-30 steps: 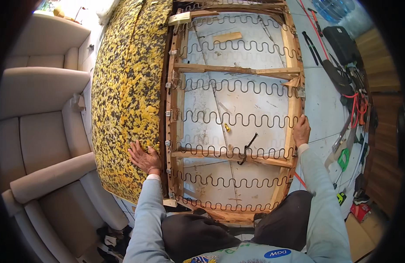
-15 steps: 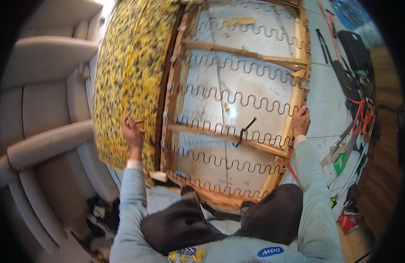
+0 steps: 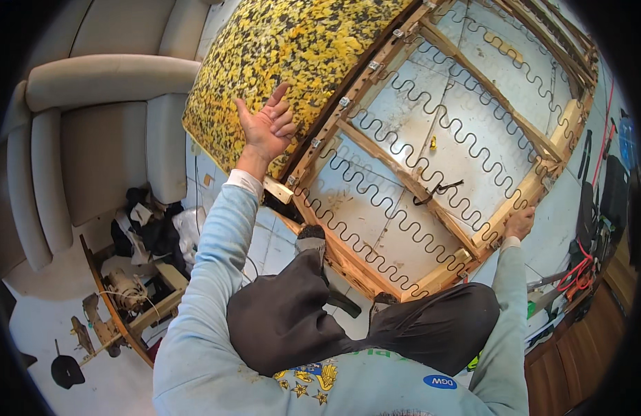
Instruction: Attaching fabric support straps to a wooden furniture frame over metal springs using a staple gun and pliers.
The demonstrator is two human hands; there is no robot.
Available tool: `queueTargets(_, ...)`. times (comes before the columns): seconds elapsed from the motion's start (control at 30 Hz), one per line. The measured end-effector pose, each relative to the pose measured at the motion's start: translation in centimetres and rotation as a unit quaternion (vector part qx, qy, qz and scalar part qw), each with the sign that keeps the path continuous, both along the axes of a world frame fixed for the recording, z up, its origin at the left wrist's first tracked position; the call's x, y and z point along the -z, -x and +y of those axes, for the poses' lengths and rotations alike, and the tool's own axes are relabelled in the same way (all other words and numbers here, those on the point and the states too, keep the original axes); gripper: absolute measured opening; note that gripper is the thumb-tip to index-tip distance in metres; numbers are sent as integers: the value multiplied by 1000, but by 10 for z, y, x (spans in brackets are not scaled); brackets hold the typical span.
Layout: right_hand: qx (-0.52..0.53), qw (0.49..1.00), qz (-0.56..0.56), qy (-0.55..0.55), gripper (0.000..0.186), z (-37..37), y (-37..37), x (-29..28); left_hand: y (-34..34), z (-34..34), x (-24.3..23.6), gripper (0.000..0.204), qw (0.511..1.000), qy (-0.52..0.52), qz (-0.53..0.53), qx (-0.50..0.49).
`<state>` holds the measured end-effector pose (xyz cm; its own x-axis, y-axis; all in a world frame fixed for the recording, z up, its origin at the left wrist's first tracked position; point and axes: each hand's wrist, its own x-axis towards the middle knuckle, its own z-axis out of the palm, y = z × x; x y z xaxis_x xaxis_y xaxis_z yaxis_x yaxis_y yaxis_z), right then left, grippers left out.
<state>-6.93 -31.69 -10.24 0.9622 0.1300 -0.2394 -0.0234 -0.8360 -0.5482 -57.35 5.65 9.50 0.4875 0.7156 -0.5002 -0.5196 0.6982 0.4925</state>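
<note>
A wooden seat frame with zigzag springs strung across it stands in front of my knees. My right hand is closed around the frame's right rail near its front corner. A short black strap hangs on a crossbar. Along the frame's left side rises a panel of yellow and black speckled foam. In front of that foam my left hand is lifted, palm up. Its thumb and index finger stretch out, the other fingers curl loosely, and it holds nothing.
A beige sofa stands at the left. Below it are a heap of black and white cloth and a wooden board with a motor-like part. Red cable and tools lie along the right edge.
The view has swung left, so the frame now slants toward the upper right. My left hand has opened its palm upward, index finger extended. My right hand still grips the rail.
</note>
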Motion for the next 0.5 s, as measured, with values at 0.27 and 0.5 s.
queueTargets(0.27,40,997,52,-30,62,14,14,-26,20,-20,-4,118,992,45,-119,-17)
queueTargets(0.5,51,996,60,-30,63,18,20,-33,24,-22,-5,109,977,39,-197,67)
